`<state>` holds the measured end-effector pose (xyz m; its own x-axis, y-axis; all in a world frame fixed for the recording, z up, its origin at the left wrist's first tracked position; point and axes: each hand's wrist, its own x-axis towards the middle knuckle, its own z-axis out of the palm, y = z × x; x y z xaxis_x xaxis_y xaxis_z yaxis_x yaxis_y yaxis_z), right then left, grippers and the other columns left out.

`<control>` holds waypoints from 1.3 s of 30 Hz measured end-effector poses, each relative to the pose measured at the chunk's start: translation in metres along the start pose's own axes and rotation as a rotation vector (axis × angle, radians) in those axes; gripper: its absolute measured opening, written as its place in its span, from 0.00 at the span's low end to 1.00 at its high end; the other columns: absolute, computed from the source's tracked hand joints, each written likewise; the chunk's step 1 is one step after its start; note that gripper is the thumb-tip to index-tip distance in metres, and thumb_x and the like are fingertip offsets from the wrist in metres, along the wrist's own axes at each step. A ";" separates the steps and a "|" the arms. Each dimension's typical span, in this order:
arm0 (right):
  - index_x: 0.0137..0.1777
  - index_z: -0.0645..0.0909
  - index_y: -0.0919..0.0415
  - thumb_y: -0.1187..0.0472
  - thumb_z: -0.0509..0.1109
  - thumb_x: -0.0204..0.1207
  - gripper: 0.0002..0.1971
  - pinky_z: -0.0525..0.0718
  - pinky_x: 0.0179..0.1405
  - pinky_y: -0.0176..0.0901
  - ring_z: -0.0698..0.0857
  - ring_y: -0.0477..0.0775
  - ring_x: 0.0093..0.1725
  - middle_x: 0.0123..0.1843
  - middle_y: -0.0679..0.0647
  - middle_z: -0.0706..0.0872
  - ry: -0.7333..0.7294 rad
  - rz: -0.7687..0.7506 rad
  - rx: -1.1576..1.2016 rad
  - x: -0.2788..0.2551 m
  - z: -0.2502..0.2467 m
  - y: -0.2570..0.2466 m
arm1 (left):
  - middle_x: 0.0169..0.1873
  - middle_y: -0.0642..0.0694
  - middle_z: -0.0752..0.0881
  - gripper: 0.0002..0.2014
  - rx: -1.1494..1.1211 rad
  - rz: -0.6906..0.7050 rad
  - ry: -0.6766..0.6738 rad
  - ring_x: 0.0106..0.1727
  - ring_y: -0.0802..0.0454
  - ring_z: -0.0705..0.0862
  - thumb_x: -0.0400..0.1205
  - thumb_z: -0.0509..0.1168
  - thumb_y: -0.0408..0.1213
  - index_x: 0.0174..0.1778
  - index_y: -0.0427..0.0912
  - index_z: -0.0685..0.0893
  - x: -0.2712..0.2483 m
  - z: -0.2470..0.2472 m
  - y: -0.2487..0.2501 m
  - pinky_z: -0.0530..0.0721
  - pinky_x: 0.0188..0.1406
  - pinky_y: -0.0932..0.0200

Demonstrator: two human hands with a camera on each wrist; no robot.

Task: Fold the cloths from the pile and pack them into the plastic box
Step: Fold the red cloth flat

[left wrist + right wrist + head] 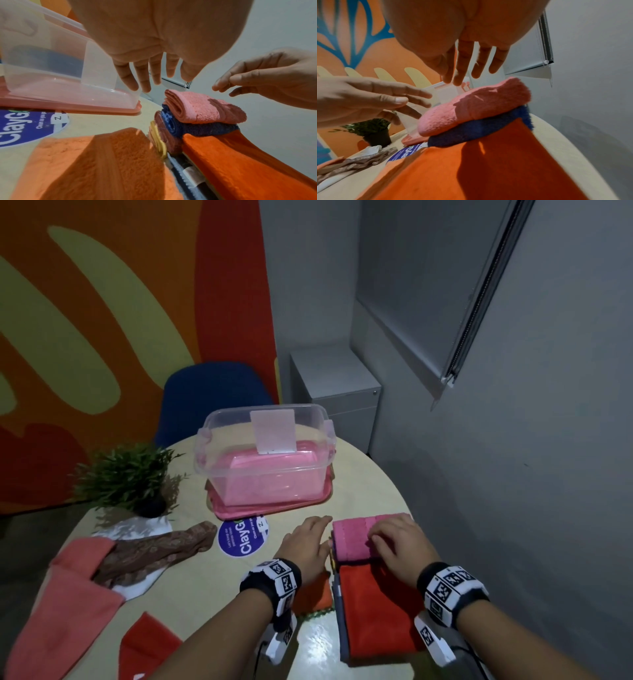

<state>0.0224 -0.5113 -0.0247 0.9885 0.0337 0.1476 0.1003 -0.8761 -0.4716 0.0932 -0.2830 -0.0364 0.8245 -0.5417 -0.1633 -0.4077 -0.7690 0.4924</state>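
A folded pink cloth (352, 537) (202, 109) (476, 106) tops a stack with a blue cloth (202, 128) (479, 129) and a red-orange cloth (373, 607) (240, 152) (471, 169) beneath. My right hand (399, 544) (471, 65) hovers over the pink cloth, fingers loosely bent, holding nothing. My left hand (308, 539) (145, 73) is beside the stack's left edge, fingers straight, above an orange cloth (96, 162). The clear plastic box (263, 453) (51, 67) stands behind on its pink lid. The unfolded pile (82, 573) lies at the left.
A potted plant (133, 477) (373, 129) stands at the back left of the round table (370, 484). A blue round sticker (241, 537) lies in front of the box. A blue chair (212, 398) and a grey cabinet (339, 392) stand beyond the table.
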 end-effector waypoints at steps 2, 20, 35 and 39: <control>0.45 0.86 0.50 0.52 0.61 0.78 0.11 0.78 0.56 0.45 0.80 0.52 0.53 0.47 0.44 0.87 -0.022 -0.003 -0.001 0.005 0.007 -0.017 | 0.79 0.49 0.67 0.24 -0.009 0.001 0.018 0.77 0.47 0.70 0.89 0.53 0.47 0.82 0.53 0.62 -0.010 -0.006 -0.014 0.69 0.75 0.47; 0.57 0.86 0.50 0.53 0.63 0.79 0.13 0.78 0.58 0.38 0.83 0.49 0.58 0.57 0.46 0.87 -0.524 -0.086 0.046 -0.002 0.161 -0.215 | 0.47 0.53 0.89 0.06 -0.031 -0.369 -0.138 0.51 0.53 0.87 0.78 0.60 0.46 0.40 0.56 0.82 -0.201 -0.048 -0.253 0.84 0.54 0.56; 0.61 0.83 0.51 0.53 0.65 0.78 0.13 0.81 0.58 0.45 0.84 0.56 0.60 0.59 0.53 0.87 -0.723 -0.003 -0.078 -0.022 0.232 -0.259 | 0.55 0.48 0.87 0.13 -0.051 -0.260 -0.180 0.60 0.47 0.84 0.82 0.63 0.50 0.59 0.49 0.83 -0.250 -0.029 -0.282 0.78 0.58 0.59; 0.53 0.80 0.55 0.56 0.62 0.80 0.08 0.78 0.54 0.44 0.84 0.56 0.55 0.53 0.54 0.85 -0.528 0.085 -0.026 -0.005 0.210 -0.257 | 0.54 0.45 0.87 0.11 -0.015 -0.303 0.050 0.58 0.45 0.85 0.87 0.56 0.46 0.58 0.46 0.80 -0.233 -0.058 -0.293 0.80 0.55 0.53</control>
<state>0.0159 -0.1855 -0.0868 0.9162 0.1936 -0.3508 0.0210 -0.8975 -0.4405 0.0430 0.0883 -0.0933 0.9262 -0.2708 -0.2623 -0.1346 -0.8874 0.4408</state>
